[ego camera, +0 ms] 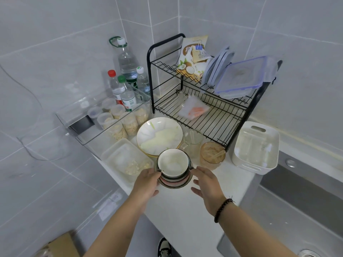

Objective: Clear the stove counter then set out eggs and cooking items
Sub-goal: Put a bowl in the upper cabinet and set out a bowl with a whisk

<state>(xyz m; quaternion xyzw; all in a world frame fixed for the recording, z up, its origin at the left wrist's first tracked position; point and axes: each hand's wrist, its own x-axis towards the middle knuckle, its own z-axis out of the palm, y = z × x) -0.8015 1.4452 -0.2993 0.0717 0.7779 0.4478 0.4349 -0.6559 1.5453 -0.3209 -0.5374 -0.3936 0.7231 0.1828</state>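
A stack of small bowls [173, 164], the top one white inside with dark striped sides, stands on the white counter [185, 210] in front of a large white plate [159, 135] holding food scraps. My left hand [146, 182] holds the stack's left side with curled fingers. My right hand [206, 184] is spread beside the right side of the stack; only its upper fingertip touches the rim, and the lower fingers stay apart from the bowls.
Behind stand a glass mug [193, 141], an amber glass [212, 153], a black two-tier dish rack [207, 89] with lids and a snack bag, a clear bin [104, 115] of bottles and jars, a lidded plastic box [126, 160] and a white basket [256, 147]. The sink [306, 191] lies right.
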